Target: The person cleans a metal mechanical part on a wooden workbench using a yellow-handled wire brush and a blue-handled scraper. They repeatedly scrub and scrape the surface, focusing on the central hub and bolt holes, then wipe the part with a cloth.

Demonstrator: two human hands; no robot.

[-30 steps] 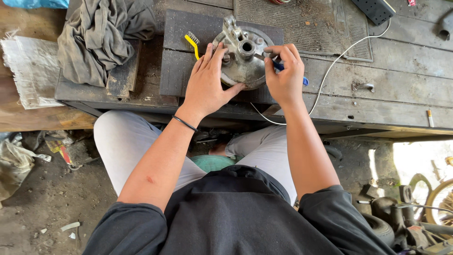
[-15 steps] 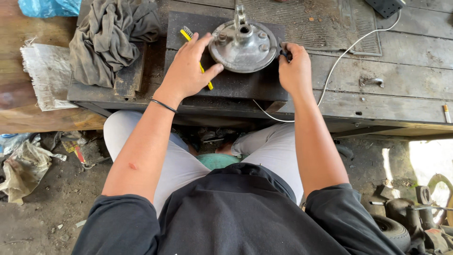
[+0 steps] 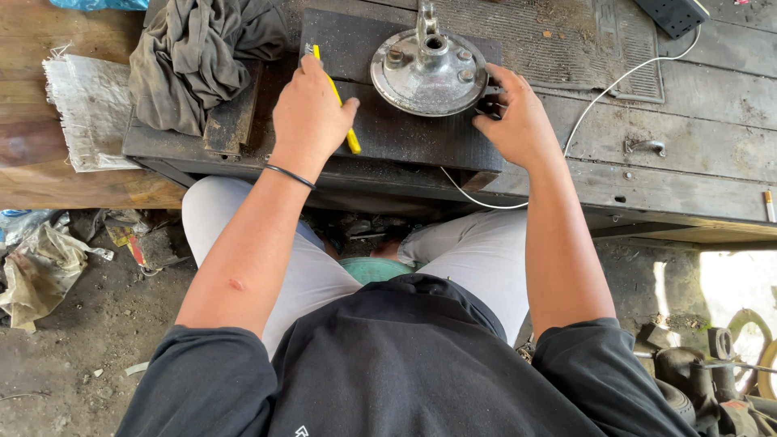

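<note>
Nearest the camera are the black shirt and pale trousers of the seated person, with both forearms extending up and away to the table [image 3: 696, 174], a worn surface of dark wooden planks.

Left hand [image 3: 312, 117]: lies over a yellow-handled wire brush [image 3: 350, 139], fingers curled about the handle. The grasp appears to be closing; whether the brush is lifted clear of the dark board [image 3: 405, 137] beneath it cannot be told. The long axis of the brush runs on a diagonal: handle end toward the person and to the right, bristle head away and to the left, emerging just beyond the fingertips.

Right hand [image 3: 518, 121]: fingers bent against the right edge of the round metal hub plate [image 3: 429, 73], closed on a small dark object that is mostly hidden. The kind of object cannot be told.

Hub plate: lies flat on the dark board between the two hands, domed face up. A central bore and several bolt heads are visible. A lever arm projects from the far edge, pointing away from the person.

Progress, as a judgement: the plate face shows grey and dull with grime; brushing appears to be at the pick-up stage, the plate surface not yet worked bright.

Further out: a crumpled grey rag [image 3: 198, 57] at far left, a white cable [image 3: 599, 93] running to a black power strip [image 3: 676, 14] at far right
</note>
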